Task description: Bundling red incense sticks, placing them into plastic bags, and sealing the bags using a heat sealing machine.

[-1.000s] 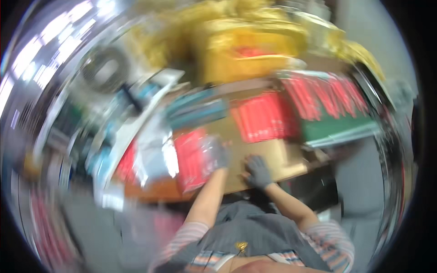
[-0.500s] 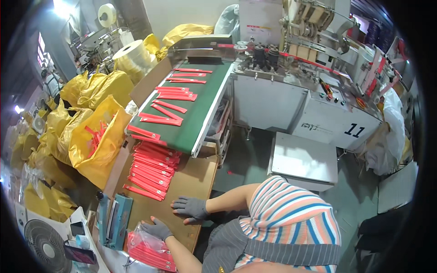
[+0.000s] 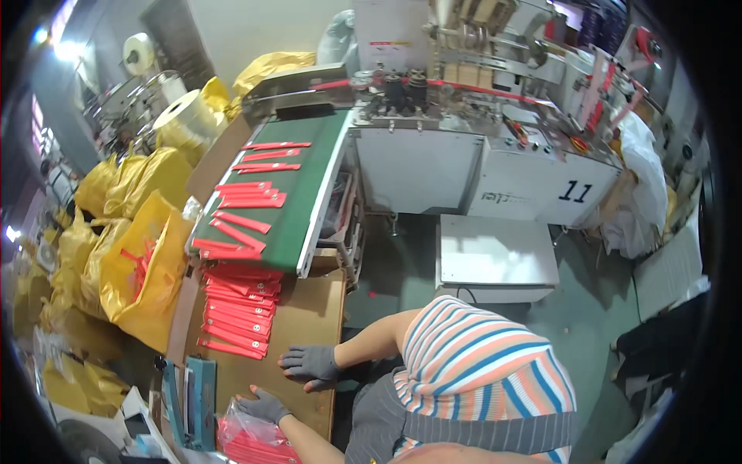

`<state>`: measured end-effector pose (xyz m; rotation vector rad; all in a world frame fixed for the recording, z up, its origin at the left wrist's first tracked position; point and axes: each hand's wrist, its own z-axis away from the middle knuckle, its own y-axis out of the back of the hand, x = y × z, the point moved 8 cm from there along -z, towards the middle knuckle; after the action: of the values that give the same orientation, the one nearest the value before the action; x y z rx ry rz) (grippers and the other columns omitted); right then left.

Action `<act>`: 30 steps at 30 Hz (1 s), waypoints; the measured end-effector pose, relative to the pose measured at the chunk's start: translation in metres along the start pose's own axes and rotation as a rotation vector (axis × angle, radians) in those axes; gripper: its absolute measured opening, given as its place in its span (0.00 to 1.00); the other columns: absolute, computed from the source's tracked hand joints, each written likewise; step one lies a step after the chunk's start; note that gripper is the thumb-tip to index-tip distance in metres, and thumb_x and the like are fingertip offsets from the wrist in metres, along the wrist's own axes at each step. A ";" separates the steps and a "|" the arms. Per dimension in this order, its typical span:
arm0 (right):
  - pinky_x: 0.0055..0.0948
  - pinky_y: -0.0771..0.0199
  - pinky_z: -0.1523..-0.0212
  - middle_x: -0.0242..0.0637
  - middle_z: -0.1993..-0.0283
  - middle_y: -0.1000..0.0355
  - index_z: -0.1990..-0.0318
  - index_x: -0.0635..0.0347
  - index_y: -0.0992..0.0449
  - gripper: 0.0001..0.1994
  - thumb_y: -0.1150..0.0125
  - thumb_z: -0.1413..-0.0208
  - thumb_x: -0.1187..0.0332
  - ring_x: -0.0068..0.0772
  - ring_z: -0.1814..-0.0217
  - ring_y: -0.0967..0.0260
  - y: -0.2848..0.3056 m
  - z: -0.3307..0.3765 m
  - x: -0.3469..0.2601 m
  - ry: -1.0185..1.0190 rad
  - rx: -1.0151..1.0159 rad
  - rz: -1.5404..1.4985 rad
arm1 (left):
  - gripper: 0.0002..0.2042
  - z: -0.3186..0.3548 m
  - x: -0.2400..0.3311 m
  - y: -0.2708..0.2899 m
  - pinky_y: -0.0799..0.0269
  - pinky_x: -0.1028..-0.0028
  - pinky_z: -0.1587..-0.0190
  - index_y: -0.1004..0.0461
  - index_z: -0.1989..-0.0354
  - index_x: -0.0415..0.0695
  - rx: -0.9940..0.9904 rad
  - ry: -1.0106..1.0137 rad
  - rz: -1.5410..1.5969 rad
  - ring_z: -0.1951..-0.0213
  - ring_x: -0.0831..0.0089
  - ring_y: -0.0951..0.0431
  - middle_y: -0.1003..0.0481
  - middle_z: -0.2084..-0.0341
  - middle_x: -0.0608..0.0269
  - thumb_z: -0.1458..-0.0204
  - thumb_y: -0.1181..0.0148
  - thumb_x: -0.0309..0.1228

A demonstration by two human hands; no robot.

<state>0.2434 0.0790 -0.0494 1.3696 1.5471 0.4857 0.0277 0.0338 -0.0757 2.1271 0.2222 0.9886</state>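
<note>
Both my hands wear grey fingerless gloves. My right hand (image 3: 309, 366) lies flat on the brown board (image 3: 309, 305), its fingers stretched out and holding nothing. It is just to the near right of a row of flat red packets (image 3: 236, 317), which overlap one another. Closer to me, my left hand (image 3: 263, 405) rests with fingers extended at the edge of a clear plastic bag (image 3: 246, 425) of red packets. Beside that bag stands a teal bag sealer (image 3: 202, 402). More red packets (image 3: 251, 201) lie on the green conveyor belt (image 3: 301, 185), which ends above the row.
An open yellow sack (image 3: 166, 298) with red packets in it stands left of the belt, among several other yellow sacks. A white machine (image 3: 553, 185) fills the far side. A low white box (image 3: 495, 251) stands on the floor before it.
The view has shifted, so the scene sits further left. Packets on the belt appear a little nearer its close end. My hands keep nearly the same pose on the board and bag.
</note>
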 end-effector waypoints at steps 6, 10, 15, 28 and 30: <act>0.57 0.55 0.36 0.59 0.38 0.45 0.48 0.67 0.35 0.34 0.50 0.51 0.43 0.60 0.34 0.51 0.000 0.003 0.004 0.007 0.047 -0.021 | 0.26 0.000 0.010 0.005 0.44 0.57 0.40 0.38 0.47 0.27 0.017 -0.004 -0.028 0.43 0.45 0.39 0.38 0.46 0.36 0.46 0.45 0.38; 0.57 0.53 0.38 0.59 0.42 0.42 0.51 0.67 0.34 0.32 0.51 0.50 0.44 0.61 0.36 0.48 0.015 0.001 -0.003 0.046 0.086 -0.064 | 0.26 -0.001 0.007 0.003 0.43 0.57 0.41 0.38 0.47 0.27 0.014 -0.050 -0.062 0.44 0.45 0.39 0.37 0.47 0.36 0.46 0.46 0.39; 0.57 0.53 0.39 0.60 0.43 0.41 0.53 0.68 0.33 0.34 0.47 0.57 0.44 0.62 0.38 0.47 0.017 0.001 -0.005 0.020 0.094 -0.093 | 0.27 -0.009 -0.006 -0.011 0.41 0.56 0.43 0.36 0.49 0.27 0.085 -0.162 -0.149 0.47 0.44 0.36 0.35 0.50 0.35 0.47 0.44 0.41; 0.53 0.46 0.43 0.54 0.48 0.39 0.57 0.61 0.32 0.28 0.39 0.64 0.52 0.56 0.42 0.44 0.038 -0.004 -0.008 0.026 0.180 -0.069 | 0.27 -0.001 0.022 0.016 0.38 0.58 0.44 0.35 0.50 0.28 0.125 -0.164 -0.053 0.48 0.46 0.34 0.34 0.51 0.37 0.48 0.42 0.42; 0.52 0.48 0.40 0.55 0.47 0.39 0.53 0.63 0.33 0.30 0.39 0.61 0.51 0.58 0.41 0.45 0.040 -0.007 0.001 -0.015 0.104 -0.186 | 0.28 -0.004 0.021 0.003 0.40 0.58 0.43 0.36 0.49 0.28 0.050 -0.082 0.013 0.47 0.46 0.35 0.34 0.50 0.38 0.48 0.43 0.42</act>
<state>0.2586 0.0934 -0.0147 1.2883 1.6880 0.2832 0.0382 0.0435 -0.0599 2.2122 0.1944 0.9100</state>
